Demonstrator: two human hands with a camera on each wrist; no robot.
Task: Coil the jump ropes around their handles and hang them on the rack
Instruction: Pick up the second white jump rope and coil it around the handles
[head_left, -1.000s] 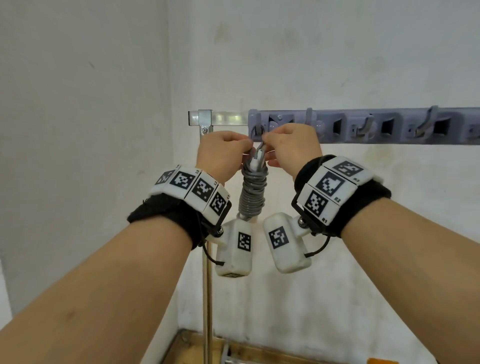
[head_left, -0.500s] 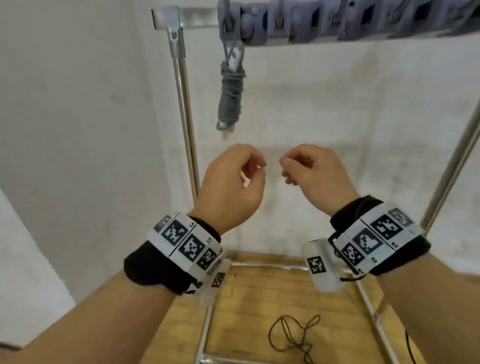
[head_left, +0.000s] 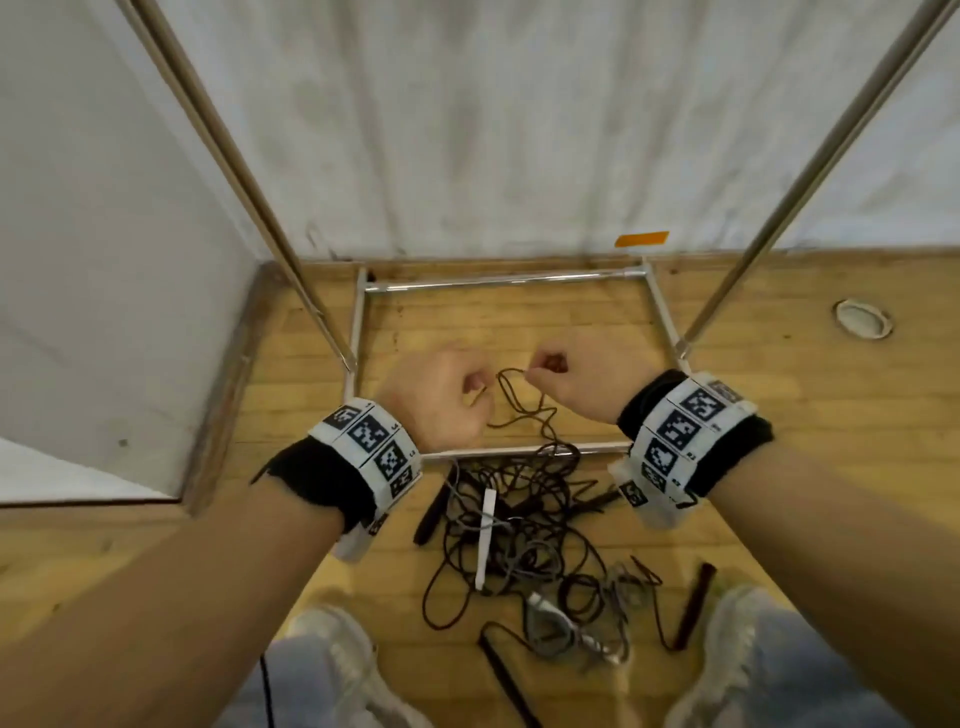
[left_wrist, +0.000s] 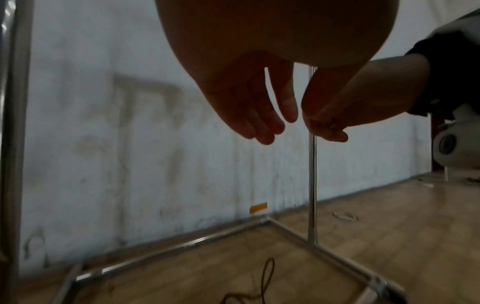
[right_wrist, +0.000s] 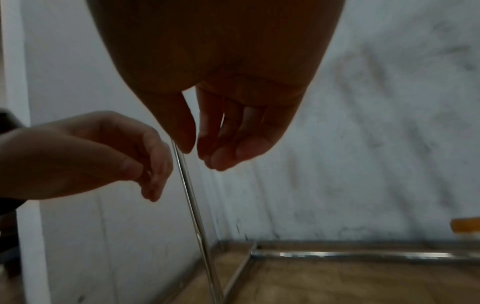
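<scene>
A tangle of dark brown and grey jump ropes (head_left: 519, 525) lies on the wooden floor in front of my feet. A white handle (head_left: 485, 535) and dark handles (head_left: 693, 605) lie among the cords. One brown loop (head_left: 511, 387) reaches inside the rack's base frame (head_left: 498, 280); the left wrist view shows this loop (left_wrist: 265, 277) far below my hands. My left hand (head_left: 447, 400) (left_wrist: 275, 123) and right hand (head_left: 566, 384) (right_wrist: 197, 152) hang side by side in the air, fingers loosely curled, holding nothing. The rack's hook bar is out of view.
The rack's two metal uprights (head_left: 244, 182) (head_left: 810, 171) rise on either side of my hands. White walls form a corner at the left. An orange tape strip (head_left: 641, 239) is on the wall, and a round floor fitting (head_left: 862, 318) lies at right. My shoes (head_left: 332, 644) (head_left: 737, 623) flank the ropes.
Both hands let go of the coiled grey rope left hanging on the rack and dropped down. The view swung from the hook bar down to the ropes on the floor.
</scene>
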